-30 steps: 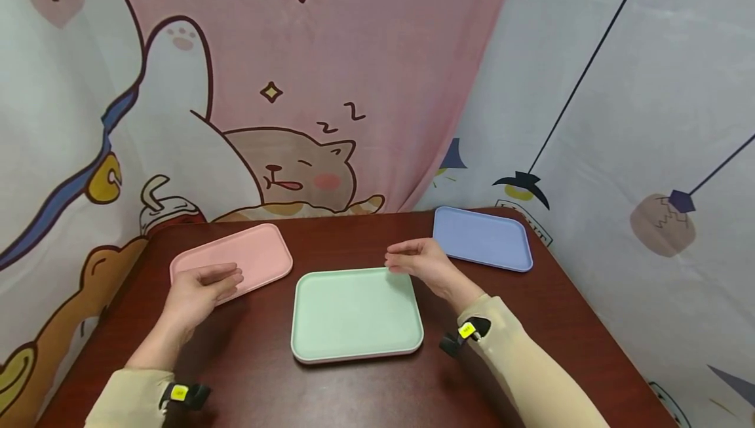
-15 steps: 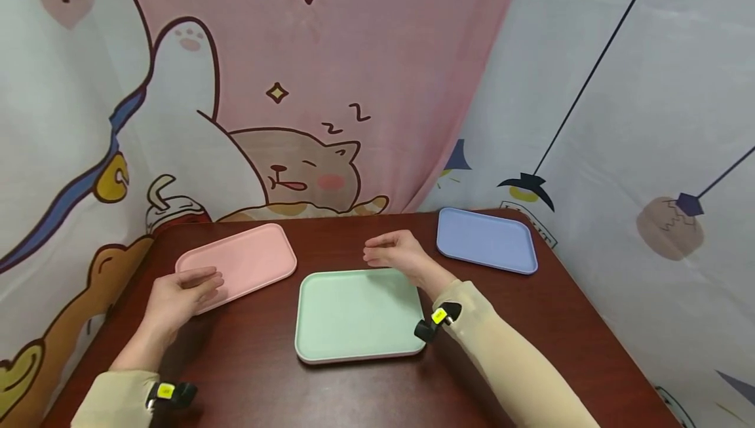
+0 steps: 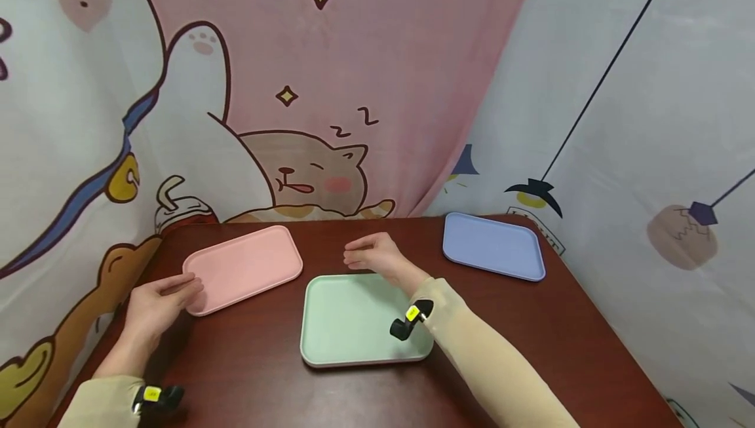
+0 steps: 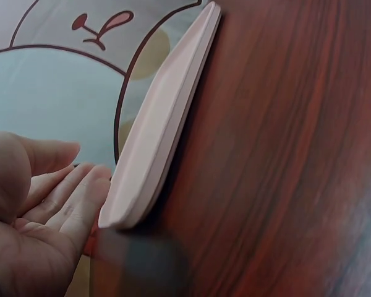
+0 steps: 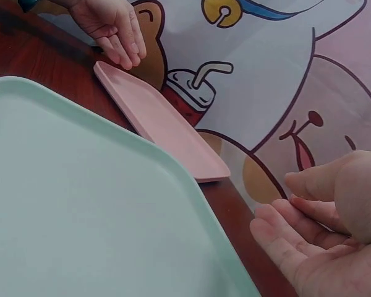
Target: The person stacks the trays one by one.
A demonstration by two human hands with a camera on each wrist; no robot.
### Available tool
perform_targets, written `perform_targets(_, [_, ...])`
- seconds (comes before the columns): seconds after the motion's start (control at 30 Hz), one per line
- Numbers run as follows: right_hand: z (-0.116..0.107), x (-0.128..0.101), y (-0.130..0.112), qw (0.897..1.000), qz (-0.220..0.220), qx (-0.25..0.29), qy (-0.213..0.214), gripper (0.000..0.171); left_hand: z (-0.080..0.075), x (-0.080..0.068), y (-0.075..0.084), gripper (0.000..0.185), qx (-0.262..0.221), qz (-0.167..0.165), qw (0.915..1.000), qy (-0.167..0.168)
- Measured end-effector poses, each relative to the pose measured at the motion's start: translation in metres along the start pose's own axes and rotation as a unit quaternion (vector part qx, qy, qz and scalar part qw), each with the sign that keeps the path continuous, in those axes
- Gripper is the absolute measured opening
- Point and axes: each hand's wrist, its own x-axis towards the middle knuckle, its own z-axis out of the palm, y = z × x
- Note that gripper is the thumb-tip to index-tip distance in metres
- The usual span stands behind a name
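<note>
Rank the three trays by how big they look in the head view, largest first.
1. green tray, nearest the camera, so partly perspective.
2. pink tray.
3. blue tray, close to the pink one; farther back, so that order is unsure.

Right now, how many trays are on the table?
3. The pink tray is at the left, by the left hand. The green tray is in the middle. The blue tray is at the far right.

Pink tray (image 3: pixel 243 267), mint-green tray (image 3: pixel 354 323), lavender-blue tray (image 3: pixel 492 244), dark reddish-brown table (image 3: pixel 248 362).
</note>
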Motion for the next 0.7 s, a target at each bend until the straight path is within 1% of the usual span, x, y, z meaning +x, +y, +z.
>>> perform_targets(0.13, [0.01, 0.01, 0.001, 1.0, 0.008, 0.006, -0.003, 0.026, -0.006, 0.004, -0.008, 0.059, -0.018, -0.009, 0.9998, 0.003])
perform_targets(0.23, [0.017, 0.018, 0.002, 1.0, 0.012, 0.01, -0.006, 0.026, -0.009, 0.006, -0.015, 0.06, -0.054, -0.015, 0.9984, 0.002])
perform_targets(0.33, [0.023, 0.025, 0.002, 1.0, 0.014, 0.008, -0.01, 0.03, -0.012, 0.006, -0.021, 0.061, -0.077, -0.019, 0.9969, 0.0])
perform_targets(0.5, [0.031, 0.035, 0.003, 1.0, 0.016, -0.003, -0.014, 0.036, -0.018, 0.007, -0.029, 0.061, -0.079, -0.021, 0.9967, 0.007])
perform_targets(0.6, [0.037, 0.041, 0.004, 1.0, 0.022, -0.011, -0.013, 0.035, -0.02, 0.008, -0.033, 0.059, -0.083, -0.027, 0.9961, 0.015])
perform_targets(0.7, [0.042, 0.047, 0.005, 0.999, 0.033, -0.02, -0.009, 0.03, -0.019, 0.009, -0.037, 0.057, -0.091, -0.036, 0.9951, 0.017])
